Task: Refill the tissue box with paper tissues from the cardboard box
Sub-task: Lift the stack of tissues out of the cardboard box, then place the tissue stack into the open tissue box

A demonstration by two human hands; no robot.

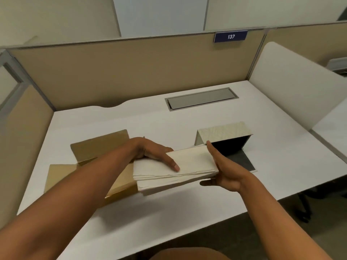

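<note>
A thick stack of white paper tissues (189,164) hangs just above the desk between both hands. My left hand (154,152) grips its left end, thumb lying across the top. My right hand (223,171) holds the right end, palm flat against the side and thumb underneath. The brown cardboard box (97,147) lies open at the left, partly hidden behind my left forearm. The tissue box (225,133), pale wood-patterned with a dark interior, lies on its side just right of the stack with its flap (244,162) folded down on the desk.
The white desk (131,119) has a grey cable hatch (201,99) at the back. Tan partition walls (131,72) close off the back and left; a white divider (291,85) stands at the right. The desk's front edge runs below my forearms.
</note>
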